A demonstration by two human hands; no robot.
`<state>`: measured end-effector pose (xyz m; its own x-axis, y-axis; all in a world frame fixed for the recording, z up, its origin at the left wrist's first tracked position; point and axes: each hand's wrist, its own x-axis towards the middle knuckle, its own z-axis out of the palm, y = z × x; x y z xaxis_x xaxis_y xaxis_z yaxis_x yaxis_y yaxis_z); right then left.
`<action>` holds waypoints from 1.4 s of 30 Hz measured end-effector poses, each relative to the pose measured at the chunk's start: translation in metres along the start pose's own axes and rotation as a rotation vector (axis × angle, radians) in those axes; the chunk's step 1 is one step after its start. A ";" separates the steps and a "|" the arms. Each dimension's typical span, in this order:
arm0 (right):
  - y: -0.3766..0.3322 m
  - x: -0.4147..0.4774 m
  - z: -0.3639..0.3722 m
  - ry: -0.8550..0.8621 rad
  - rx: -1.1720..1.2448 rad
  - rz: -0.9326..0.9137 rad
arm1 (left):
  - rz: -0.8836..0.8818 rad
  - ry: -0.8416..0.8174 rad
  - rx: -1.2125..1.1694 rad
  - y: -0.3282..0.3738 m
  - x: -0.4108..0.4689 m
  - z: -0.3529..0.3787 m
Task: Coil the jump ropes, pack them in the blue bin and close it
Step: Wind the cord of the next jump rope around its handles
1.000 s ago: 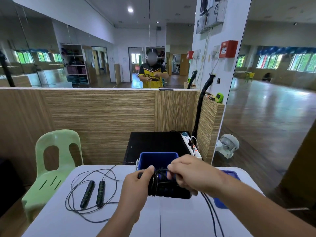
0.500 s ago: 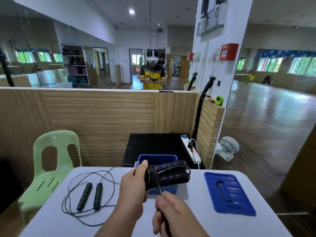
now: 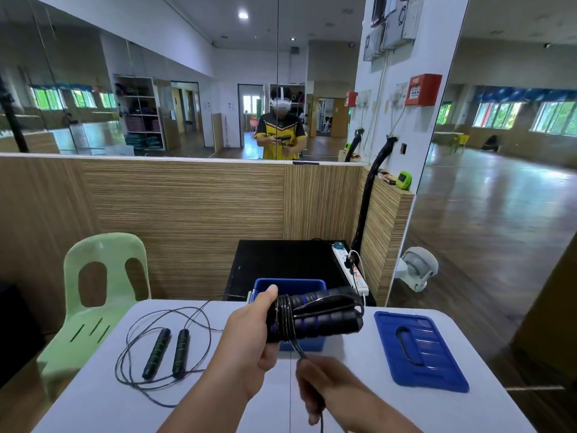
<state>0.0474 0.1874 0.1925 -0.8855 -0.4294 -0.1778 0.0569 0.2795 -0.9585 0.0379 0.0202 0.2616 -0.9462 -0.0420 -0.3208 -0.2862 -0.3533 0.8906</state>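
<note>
Left hand [image 3: 249,345] at frame center grips the 2 black-and-purple handles of a jump rope [image 3: 318,317], fingers clenched around them with cord wound over the handles. Right hand [image 3: 324,389], lower center, pinches the loose cord running down from the bundle. Bundle is held in front of the open blue bin [image 3: 288,284] on the white bench [image 3: 352,385]. Blue lid [image 3: 418,348] lies flat at right. Second jump rope [image 3: 165,351] sprawls uncoiled at left, 2 handles side by side. Green chair [image 3: 103,276] stands left of bench.
</note>
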 end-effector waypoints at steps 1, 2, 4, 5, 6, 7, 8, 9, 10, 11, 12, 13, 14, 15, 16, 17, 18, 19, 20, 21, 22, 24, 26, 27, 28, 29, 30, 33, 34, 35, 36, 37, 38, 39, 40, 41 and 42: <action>-0.002 0.003 -0.008 -0.015 -0.044 -0.020 | -0.009 -0.024 0.001 0.000 -0.001 -0.001; -0.003 0.008 -0.016 -0.033 -0.088 -0.037 | -0.012 -0.046 0.002 0.000 -0.002 -0.002; -0.007 0.016 -0.033 -0.048 -0.144 -0.023 | -0.010 -0.080 0.014 0.001 -0.002 -0.003; -0.010 0.018 -0.041 -0.063 -0.152 -0.010 | -0.011 -0.092 0.023 0.001 -0.002 -0.003; -0.014 0.020 -0.050 -0.086 -0.175 -0.006 | -0.012 -0.102 0.031 0.002 -0.003 -0.004; -0.021 0.021 -0.056 -0.093 -0.238 -0.008 | -0.012 -0.113 0.038 0.002 -0.003 -0.004; -0.026 0.024 -0.063 -0.089 -0.325 -0.012 | -0.011 -0.125 0.046 0.003 -0.004 -0.004; -0.032 0.028 -0.071 -0.068 -0.394 -0.008 | -0.010 -0.136 0.058 0.004 -0.005 -0.004; -0.038 0.034 -0.079 -0.054 -0.424 -0.029 | -0.011 -0.144 0.074 0.004 -0.006 -0.005; -0.046 0.040 -0.085 -0.081 -0.439 -0.069 | -0.013 -0.151 0.094 0.005 -0.008 -0.006; -0.051 0.047 -0.089 -0.117 -0.470 -0.103 | -0.017 -0.160 0.120 0.005 -0.008 -0.007; -0.059 0.052 -0.091 -0.140 -0.528 -0.106 | -0.022 -0.171 0.149 0.005 -0.009 -0.008; -0.065 0.057 -0.094 -0.151 -0.587 -0.099 | -0.028 -0.184 0.177 0.004 -0.009 -0.010; -0.074 0.059 -0.097 -0.171 -0.634 -0.085 | -0.038 -0.198 0.201 0.003 -0.008 -0.012; -0.084 0.059 -0.100 -0.191 -0.668 -0.073 | -0.049 -0.207 0.218 0.001 -0.007 -0.014; -0.095 0.056 -0.101 -0.218 -0.688 -0.063 | -0.061 -0.212 0.228 0.000 -0.006 -0.016; -0.105 0.055 -0.103 -0.237 -0.712 -0.063 | -0.072 -0.214 0.234 -0.001 -0.004 -0.018; -0.115 0.053 -0.102 -0.245 -0.756 -0.068 | -0.085 -0.216 0.240 -0.002 -0.004 -0.019; -0.123 0.053 -0.102 -0.244 -0.809 -0.075 | -0.095 -0.221 0.247 -0.003 -0.003 -0.020; -0.130 0.053 -0.101 -0.240 -0.868 -0.080 | -0.101 -0.228 0.256 -0.004 -0.002 -0.020; -0.135 0.053 -0.100 -0.232 -0.924 -0.087 | -0.104 -0.237 0.270 -0.004 -0.002 -0.021; -0.145 0.051 -0.095 -0.217 -1.029 -0.095 | -0.096 -0.260 0.309 -0.004 0.000 -0.021; -0.154 0.048 -0.090 -0.186 -1.108 -0.096 | -0.069 -0.257 0.347 -0.004 0.000 -0.020; -0.157 0.046 -0.088 -0.164 -1.143 -0.094 | -0.052 -0.241 0.357 -0.004 0.001 -0.020; -0.159 0.044 -0.085 -0.140 -1.176 -0.096 | -0.036 -0.220 0.366 -0.004 0.001 -0.019; -0.162 0.041 -0.082 -0.120 -1.204 -0.100 | -0.023 -0.199 0.376 -0.004 0.002 -0.018; -0.164 0.038 -0.079 -0.104 -1.224 -0.106 | -0.010 -0.179 0.386 -0.005 0.003 -0.017; -0.166 0.028 -0.070 -0.053 -1.250 -0.113 | 0.052 -0.106 0.406 -0.008 0.005 -0.015; -0.165 0.025 -0.066 -0.027 -1.244 -0.117 | 0.075 -0.068 0.403 -0.010 0.007 -0.014; -0.165 0.022 -0.061 0.001 -1.220 -0.121 | 0.094 -0.029 0.394 -0.012 0.008 -0.014; -0.163 0.018 -0.057 0.027 -1.169 -0.122 | 0.108 0.004 0.380 -0.014 0.011 -0.015; -0.160 0.014 -0.052 0.047 -1.102 -0.118 | 0.119 0.031 0.364 -0.016 0.013 -0.015; -0.157 0.010 -0.047 0.066 -1.022 -0.112 | 0.127 0.052 0.347 -0.018 0.015 -0.016; -0.154 0.004 -0.042 0.082 -0.942 -0.100 | 0.135 0.071 0.333 -0.019 0.018 -0.017; -0.149 -0.002 -0.037 0.094 -0.864 -0.085 | 0.142 0.088 0.321 -0.020 0.020 -0.018; -0.144 -0.007 -0.032 0.101 -0.789 -0.069 | 0.148 0.104 0.312 -0.020 0.022 -0.018; -0.138 -0.012 -0.027 0.108 -0.719 -0.056 | 0.153 0.119 0.302 -0.020 0.024 -0.019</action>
<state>0.0372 0.1770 0.3332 -0.9207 -0.3831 -0.0740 -0.2742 0.7702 -0.5758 0.0237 0.0086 0.2298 -0.9624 -0.1879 -0.1962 -0.1914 -0.0434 0.9806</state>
